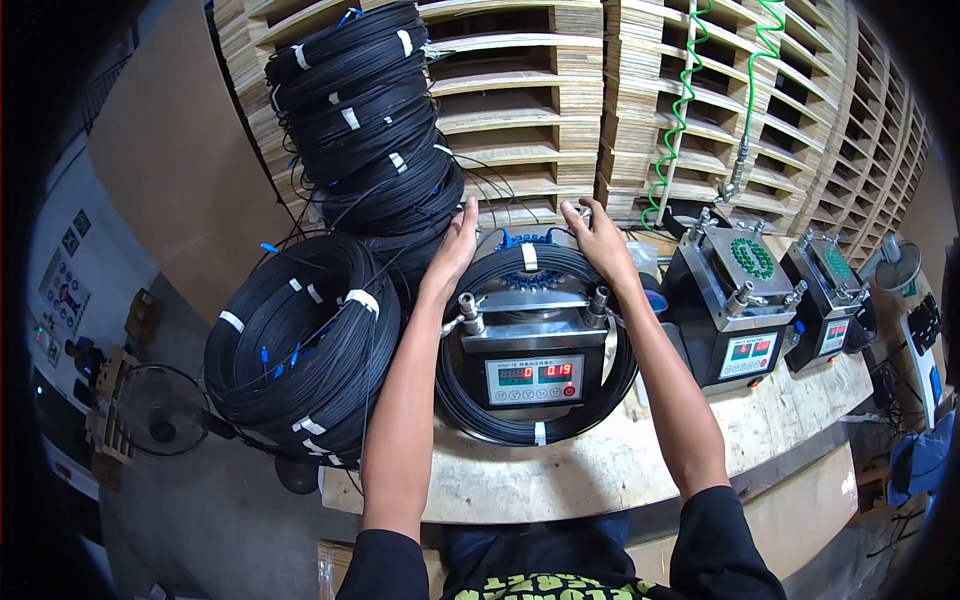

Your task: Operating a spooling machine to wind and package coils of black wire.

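In front of me stands a polishing-type benchtop machine point(530, 345) with a steel top plate, red digits and a panel of buttons. A coil of black cable point(487, 425) with white tape bands rings it, and blue connectors point(525, 240) line the far side of its top. My left hand point(458, 250) is at the rear left corner, fingers closed; what they grip is hidden. At the rear right corner my right hand point(602, 243) closes its thumb and fingers on a metal knob. Two front clamp knobs point(470, 315) stand untouched on the near corners.
Tall stacked black cable coils point(355, 120) stand behind left, with more coils point(250, 330) nearer. Two similar machines point(735, 300) sit on the wooden bench point(560, 490) to the right. Wooden pallets point(510, 90) rise behind; green spiral hoses point(680, 110) hang there. A fan point(160, 410) stands left.
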Tool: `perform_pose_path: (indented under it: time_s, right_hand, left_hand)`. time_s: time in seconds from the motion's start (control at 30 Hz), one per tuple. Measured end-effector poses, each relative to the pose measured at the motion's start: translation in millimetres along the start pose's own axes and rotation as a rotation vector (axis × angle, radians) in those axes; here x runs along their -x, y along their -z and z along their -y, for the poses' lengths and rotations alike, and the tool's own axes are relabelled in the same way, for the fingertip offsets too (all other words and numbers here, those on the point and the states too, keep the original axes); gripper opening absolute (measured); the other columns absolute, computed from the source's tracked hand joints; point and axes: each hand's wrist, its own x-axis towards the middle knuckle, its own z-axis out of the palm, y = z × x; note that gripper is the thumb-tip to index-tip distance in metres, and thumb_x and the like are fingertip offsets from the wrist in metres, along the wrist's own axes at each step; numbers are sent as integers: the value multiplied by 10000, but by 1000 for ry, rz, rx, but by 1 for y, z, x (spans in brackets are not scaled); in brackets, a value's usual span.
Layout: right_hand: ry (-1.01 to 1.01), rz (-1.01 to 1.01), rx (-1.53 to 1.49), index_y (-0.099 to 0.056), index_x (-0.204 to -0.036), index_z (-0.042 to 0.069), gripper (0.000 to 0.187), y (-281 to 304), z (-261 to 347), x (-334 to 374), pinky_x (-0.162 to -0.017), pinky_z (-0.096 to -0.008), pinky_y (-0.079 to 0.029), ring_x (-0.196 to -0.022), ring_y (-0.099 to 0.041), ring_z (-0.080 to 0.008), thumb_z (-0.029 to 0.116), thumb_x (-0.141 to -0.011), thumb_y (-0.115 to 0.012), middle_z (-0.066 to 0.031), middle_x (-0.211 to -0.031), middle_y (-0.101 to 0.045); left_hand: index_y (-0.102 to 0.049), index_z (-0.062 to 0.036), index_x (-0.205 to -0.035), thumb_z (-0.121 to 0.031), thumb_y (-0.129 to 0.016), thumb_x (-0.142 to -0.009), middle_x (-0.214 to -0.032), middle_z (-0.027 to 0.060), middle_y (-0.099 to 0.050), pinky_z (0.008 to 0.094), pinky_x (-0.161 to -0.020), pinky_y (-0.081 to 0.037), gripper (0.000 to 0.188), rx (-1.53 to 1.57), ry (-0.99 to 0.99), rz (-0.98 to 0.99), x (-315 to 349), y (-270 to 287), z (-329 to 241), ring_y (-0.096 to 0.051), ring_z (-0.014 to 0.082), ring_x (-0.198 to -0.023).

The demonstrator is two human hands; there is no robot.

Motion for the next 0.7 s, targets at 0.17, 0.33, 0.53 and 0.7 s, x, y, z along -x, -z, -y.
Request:
perform_pose_path:
  time_s: [0.17,0.33,0.53,0.7]
  right_hand:
    - [41,16,-37,-493,-1394,-12,749,0,-6,-3,-1044,-462,-433,-1234,-565,-446,581,-944,-572,-356,-1250,-596]
    - [39,40,-84,-497,-1388,-11,713,-4,-6,-5,-1039,-444,-439,-1228,-574,-436,544,-950,-591,-337,-1248,-607]
    - [58,8,-97,-502,-1385,3,699,-4,-9,-5,-1031,-447,-442,-1210,-582,-440,547,-955,-580,-338,-1226,-615]
    - [16,-23,30,-506,-1391,31,677,-1,-3,1,-1016,-458,-450,-1201,-583,-450,557,-966,-553,-342,-1209,-620]
  left_hand:
    - [-346,41,-1505,-708,-278,-992,-1533,267,-379,381,-1188,-237,910,-37,43,-12,-3,1,2,-310,331,-1467]
    - [-356,43,-1496,-729,-338,-965,-1523,281,-391,405,-1176,-270,938,-79,98,-45,-17,10,18,-325,356,-1460]
    - [-311,41,-1518,-737,-356,-954,-1543,290,-350,425,-1185,-252,963,-46,76,-33,-19,5,19,-308,366,-1467]
    - [-302,41,-1521,-723,-339,-969,-1550,286,-340,423,-1187,-249,944,-33,55,-22,-6,0,8,-307,359,-1467]
